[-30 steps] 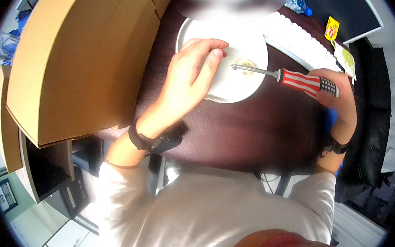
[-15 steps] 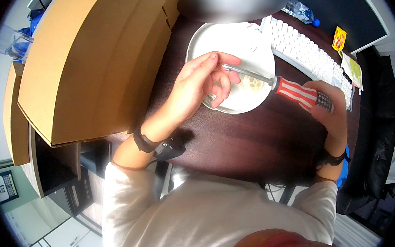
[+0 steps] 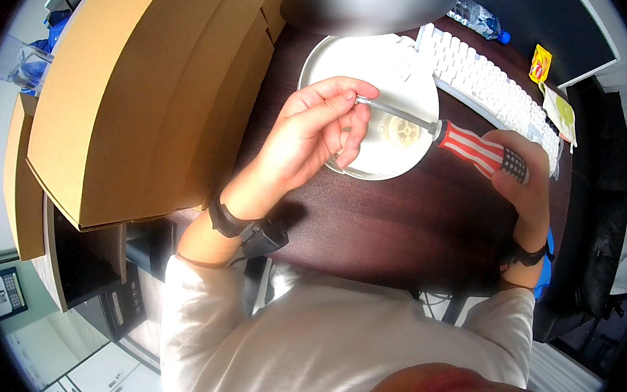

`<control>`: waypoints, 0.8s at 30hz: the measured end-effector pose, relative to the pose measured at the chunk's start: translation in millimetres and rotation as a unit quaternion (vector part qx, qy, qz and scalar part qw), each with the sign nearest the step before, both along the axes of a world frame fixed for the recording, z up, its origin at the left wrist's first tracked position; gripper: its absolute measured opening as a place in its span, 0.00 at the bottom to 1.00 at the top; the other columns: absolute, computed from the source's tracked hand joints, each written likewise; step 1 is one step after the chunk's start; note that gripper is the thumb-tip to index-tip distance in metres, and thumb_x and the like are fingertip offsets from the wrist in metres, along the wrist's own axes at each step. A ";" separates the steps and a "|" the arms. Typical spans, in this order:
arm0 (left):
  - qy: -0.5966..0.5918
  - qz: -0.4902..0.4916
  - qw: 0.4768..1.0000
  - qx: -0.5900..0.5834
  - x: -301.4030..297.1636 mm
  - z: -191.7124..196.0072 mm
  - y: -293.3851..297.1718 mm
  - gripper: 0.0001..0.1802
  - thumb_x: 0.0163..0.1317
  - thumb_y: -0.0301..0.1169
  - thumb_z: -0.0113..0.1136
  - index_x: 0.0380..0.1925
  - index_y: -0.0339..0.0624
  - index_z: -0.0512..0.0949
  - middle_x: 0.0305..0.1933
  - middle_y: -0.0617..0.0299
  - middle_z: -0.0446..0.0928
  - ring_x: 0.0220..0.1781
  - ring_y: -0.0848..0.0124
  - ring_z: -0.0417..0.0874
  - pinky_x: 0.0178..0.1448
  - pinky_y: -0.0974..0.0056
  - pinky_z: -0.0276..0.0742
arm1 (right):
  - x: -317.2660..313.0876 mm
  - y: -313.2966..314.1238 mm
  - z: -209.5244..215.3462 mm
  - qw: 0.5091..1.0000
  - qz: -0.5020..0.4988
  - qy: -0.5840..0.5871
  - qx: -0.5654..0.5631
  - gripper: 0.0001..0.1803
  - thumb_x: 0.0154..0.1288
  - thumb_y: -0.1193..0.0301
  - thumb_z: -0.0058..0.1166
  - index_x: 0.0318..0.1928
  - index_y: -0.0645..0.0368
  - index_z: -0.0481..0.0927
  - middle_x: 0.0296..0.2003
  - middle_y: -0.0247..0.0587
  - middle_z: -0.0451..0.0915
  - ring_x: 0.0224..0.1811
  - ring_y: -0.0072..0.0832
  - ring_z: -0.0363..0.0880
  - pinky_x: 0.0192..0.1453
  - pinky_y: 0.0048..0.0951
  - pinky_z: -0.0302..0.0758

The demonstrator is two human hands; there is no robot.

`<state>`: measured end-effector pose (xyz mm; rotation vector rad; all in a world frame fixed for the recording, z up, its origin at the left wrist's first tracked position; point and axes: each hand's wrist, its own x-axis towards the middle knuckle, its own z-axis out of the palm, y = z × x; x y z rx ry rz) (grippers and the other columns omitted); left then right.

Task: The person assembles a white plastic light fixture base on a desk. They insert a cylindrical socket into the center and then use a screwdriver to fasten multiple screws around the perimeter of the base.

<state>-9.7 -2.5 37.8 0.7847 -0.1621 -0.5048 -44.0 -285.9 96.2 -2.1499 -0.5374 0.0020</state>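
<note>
At the near edge of the desk, bare brown wood-toned surface shows below both wrists, each wearing a dark band. Above the desk's right side the right hand is closed around the butt of a screwdriver, whose handle has red and white stripes and a dark end with white stars. The metal shaft slants toward the desk's left side, and there the left hand pinches its tip between thumb and forefinger — the other fingers loosely curled, with gaps between them

Below the shaft, toward the middle of the desk, lies a round white dish-like part with a pale spoked fitting in it. Tall cardboard boxes line the left edge, their visible sides plain. Beyond the round part a white keyboard runs slantwise to the right edge, its key markings too small to read. Past it are a green-and-white packet, a yellow packet with red print — unreadable here — and, near the far edge, a clear bottle with a blue cap
</note>
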 end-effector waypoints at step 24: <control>-0.029 0.043 0.999 -0.001 0.7 -5.8 0.0 0.12 0.64 0.28 0.50 0.45 0.34 0.73 0.27 0.62 0.70 0.27 0.75 0.70 0.27 0.71 0.69 | -5.4 0.8 9.8 0.999 -0.021 -0.029 -0.029 0.20 0.44 0.68 0.57 0.39 0.66 0.76 0.29 0.43 0.79 0.29 0.27 0.79 0.37 0.22 0.72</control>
